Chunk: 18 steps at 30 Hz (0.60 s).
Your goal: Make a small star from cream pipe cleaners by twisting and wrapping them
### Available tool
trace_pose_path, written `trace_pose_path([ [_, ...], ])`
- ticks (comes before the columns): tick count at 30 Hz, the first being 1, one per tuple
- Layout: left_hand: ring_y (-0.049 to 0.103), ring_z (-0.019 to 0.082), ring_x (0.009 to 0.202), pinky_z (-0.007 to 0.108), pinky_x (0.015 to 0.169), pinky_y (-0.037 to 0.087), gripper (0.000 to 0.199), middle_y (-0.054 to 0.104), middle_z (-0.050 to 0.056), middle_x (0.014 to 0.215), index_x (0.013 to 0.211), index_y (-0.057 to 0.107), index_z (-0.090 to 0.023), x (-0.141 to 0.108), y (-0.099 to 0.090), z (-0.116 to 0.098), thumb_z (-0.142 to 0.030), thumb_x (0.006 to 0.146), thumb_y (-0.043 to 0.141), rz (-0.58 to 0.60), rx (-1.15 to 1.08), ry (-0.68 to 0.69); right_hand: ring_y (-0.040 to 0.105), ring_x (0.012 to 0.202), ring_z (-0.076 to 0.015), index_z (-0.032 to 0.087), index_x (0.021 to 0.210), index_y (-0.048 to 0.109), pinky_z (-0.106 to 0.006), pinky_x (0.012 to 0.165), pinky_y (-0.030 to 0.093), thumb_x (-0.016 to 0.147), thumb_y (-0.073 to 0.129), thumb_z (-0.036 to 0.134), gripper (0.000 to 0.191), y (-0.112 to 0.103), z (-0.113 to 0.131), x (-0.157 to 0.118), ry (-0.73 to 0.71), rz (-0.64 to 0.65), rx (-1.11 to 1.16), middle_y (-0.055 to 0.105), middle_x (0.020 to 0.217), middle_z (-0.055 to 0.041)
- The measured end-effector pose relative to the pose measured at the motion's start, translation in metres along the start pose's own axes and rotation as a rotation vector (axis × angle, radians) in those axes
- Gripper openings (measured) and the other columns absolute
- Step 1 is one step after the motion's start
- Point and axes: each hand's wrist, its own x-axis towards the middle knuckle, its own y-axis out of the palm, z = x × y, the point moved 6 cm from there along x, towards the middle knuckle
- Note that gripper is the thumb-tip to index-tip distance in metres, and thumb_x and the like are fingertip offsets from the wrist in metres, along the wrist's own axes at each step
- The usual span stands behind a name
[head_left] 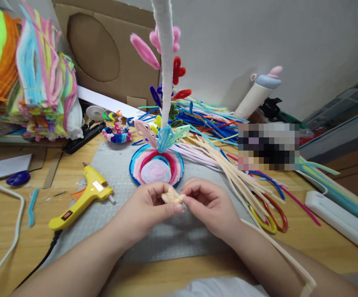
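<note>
A small folded piece of cream pipe cleaner [171, 195] is pinched between the thumb and fingers of my left hand [146, 208]. My right hand [214, 208] closes its fingertips on the right end of the same piece. From under my right wrist, a long cream strand [278, 244] trails toward the lower right; whether it joins the folded piece is hidden. Just beyond my hands stands a round base [134, 165] of coiled blue, pink and white pipe cleaner. Above it rises a white wrapped stem [166, 74] with colored loop petals and a pink-and-teal butterfly shape [168, 138].
A yellow glue gun [84, 200] lies left on the grey cutting mat [154, 247]. Loose cream pipe cleaners [228, 169] spread at right, near a white power strip [342, 222]. Pipe cleaner bundles [39, 62] stand back left. A white bottle [256, 97] leans against the wall.
</note>
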Motion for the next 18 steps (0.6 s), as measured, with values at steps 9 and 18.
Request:
trace_pose_path([
  [9, 0.049, 0.010, 0.060, 0.022, 0.060, 0.035, 0.020, 0.056, -0.003, 0.062, 0.063, 0.054, -0.015, 0.000, -0.003, -0.001, -0.027, 0.070, 0.068, -0.053, 0.095, 0.005, 0.048, 0.056, -0.0078, 0.016, 0.077, 0.057, -0.019, 0.050, 0.040, 0.074, 0.066, 0.029, 0.016, 0.001, -0.014, 0.004, 0.220, 0.017, 0.169, 0.056, 0.068, 0.0013],
  [18, 0.050, 0.014, 0.063, 0.026, 0.060, 0.038, 0.012, 0.054, 0.000, 0.066, 0.066, 0.059, -0.016, -0.008, -0.004, -0.025, -0.023, 0.076, 0.060, -0.249, 0.727, 0.325, 0.038, 0.046, -0.0058, 0.016, 0.070, 0.058, -0.018, 0.041, 0.031, 0.075, 0.065, 0.030, 0.017, -0.003, -0.013, 0.002, 0.225, -0.063, 0.066, 0.048, 0.056, 0.0038],
])
